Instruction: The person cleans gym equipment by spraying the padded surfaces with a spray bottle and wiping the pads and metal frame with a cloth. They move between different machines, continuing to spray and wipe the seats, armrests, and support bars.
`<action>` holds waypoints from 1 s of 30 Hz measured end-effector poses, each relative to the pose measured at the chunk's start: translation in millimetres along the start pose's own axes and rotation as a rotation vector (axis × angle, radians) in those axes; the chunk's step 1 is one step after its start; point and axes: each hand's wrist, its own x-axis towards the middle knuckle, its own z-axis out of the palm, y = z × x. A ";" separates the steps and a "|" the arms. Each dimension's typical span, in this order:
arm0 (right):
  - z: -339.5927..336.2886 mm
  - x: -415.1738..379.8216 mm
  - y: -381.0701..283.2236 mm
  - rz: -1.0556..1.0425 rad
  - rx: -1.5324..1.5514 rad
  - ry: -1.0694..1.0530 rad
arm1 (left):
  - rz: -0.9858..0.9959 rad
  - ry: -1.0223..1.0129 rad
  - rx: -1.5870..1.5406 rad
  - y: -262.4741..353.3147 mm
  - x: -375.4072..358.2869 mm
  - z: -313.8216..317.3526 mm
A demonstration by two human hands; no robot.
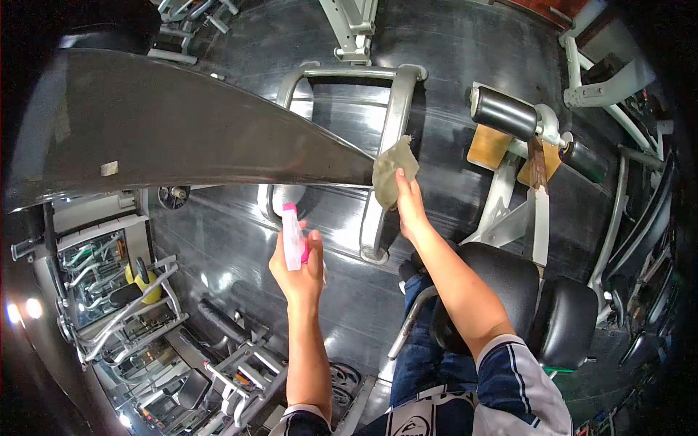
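Observation:
In the head view, my left hand (297, 267) is wrapped round a spray bottle with a pink and white top (292, 236); the bottle's body is mostly hidden by the hand. My right hand (411, 207) grips a greyish-green cloth (393, 174), its thumb lying on top. The cloth lies against the narrow lower end of a long dark machine column (218, 120), which widens toward the upper left. Under that end stands a silver metal frame (396, 109) on the floor.
Close on my right is a black padded seat (502, 291), with black foam rollers (505, 114) beyond it. Weight machines (240, 378) stand at lower left near mirrors (98, 269). A yellow ball (145, 283) shows there too. The floor (240, 254) is dark and shiny.

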 end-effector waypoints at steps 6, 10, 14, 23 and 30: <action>-0.1 -9.6 8.5 -0.347 -0.318 -0.059 | -0.028 0.132 -0.511 -5.2 11.6 -13.5; 72.1 -58.0 -11.0 -0.874 -0.193 -0.299 | 0.040 0.213 -0.556 5.5 24.5 -42.6; 177.5 -82.3 -64.9 -1.403 -0.619 -0.322 | -0.075 0.315 -0.603 4.7 13.9 -52.7; 53.1 -5.5 90.1 -0.719 -0.809 -0.272 | -0.187 0.200 -0.687 -39.3 -37.6 -28.2; 58.4 3.1 132.4 0.035 -0.324 -0.086 | -0.192 0.086 -0.723 -33.2 -52.8 -19.2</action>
